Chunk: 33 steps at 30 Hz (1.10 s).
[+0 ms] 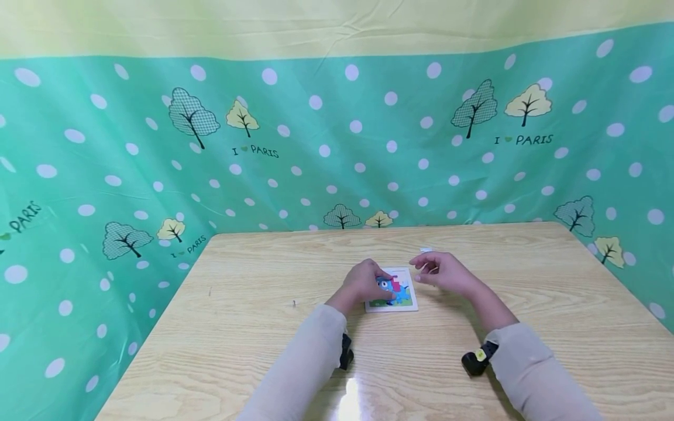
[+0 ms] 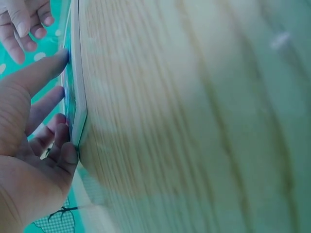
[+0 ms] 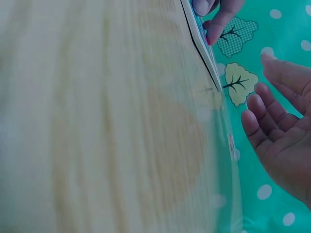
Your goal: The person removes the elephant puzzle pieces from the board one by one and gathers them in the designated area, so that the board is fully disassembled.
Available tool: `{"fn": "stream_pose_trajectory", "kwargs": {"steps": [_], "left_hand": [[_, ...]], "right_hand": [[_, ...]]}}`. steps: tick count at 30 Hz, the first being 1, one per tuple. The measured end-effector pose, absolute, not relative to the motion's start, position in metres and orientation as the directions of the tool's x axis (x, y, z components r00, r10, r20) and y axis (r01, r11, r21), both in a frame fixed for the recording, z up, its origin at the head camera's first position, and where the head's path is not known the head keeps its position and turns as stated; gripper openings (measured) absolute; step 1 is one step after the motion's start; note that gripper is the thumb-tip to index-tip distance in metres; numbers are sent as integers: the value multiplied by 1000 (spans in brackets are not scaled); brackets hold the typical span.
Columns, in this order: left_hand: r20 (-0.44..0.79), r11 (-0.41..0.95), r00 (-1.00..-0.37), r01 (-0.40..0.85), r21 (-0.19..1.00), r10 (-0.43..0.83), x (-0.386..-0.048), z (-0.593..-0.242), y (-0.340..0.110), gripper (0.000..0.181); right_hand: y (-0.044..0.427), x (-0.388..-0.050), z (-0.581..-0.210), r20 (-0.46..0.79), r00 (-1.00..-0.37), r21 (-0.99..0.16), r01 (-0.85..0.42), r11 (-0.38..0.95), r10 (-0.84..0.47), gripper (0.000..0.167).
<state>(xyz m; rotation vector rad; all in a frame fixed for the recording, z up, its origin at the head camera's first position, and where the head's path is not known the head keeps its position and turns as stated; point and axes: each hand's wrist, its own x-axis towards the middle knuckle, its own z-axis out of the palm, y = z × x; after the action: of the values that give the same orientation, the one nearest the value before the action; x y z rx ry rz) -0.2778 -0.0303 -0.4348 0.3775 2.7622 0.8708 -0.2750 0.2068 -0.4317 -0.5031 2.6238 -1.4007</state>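
Note:
A small square picture puzzle (image 1: pixel 405 297) with a white rim lies on the table, showing a blue cartoon animal with a red patch. My left hand (image 1: pixel 363 282) is over its left part, thumb and fingertips touching the picture. In the left wrist view, my left hand (image 2: pixel 29 126) reaches the board (image 2: pixel 81 109) from above, its lower fingers by the board's edge. My right hand (image 1: pixel 444 273) hovers just right of the puzzle, fingers loosely bent and nothing between them. The right wrist view shows the right hand (image 3: pixel 286 121) apart from the board (image 3: pixel 206 53).
A small whitish piece (image 1: pixel 426 249) lies on the wooden table (image 1: pixel 253 327) behind my right hand, partly hidden. A green dotted curtain (image 1: pixel 337 134) hangs along the back and left side of the table. Each wrist wears a black camera (image 1: pixel 476 361).

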Motion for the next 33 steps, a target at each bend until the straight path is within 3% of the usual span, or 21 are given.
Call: {"fn": "stream_pose_trajectory", "kwargs": {"steps": [9, 23, 33], "left_hand": [[-129, 783, -936, 193, 592, 328, -276, -436, -33, 43], [-82, 837, -944, 240, 491, 319, -271, -435, -29, 38], [20, 797, -916, 359, 485, 400, -269, -442, -32, 32]], "right_hand": [[202, -274, -433, -10, -928, -822, -204, 531, -372, 35], [189, -273, -438, -96, -909, -795, -175, 581, -406, 37], [187, -270, -438, -132, -903, -776, -163, 610, -409, 41]]}}
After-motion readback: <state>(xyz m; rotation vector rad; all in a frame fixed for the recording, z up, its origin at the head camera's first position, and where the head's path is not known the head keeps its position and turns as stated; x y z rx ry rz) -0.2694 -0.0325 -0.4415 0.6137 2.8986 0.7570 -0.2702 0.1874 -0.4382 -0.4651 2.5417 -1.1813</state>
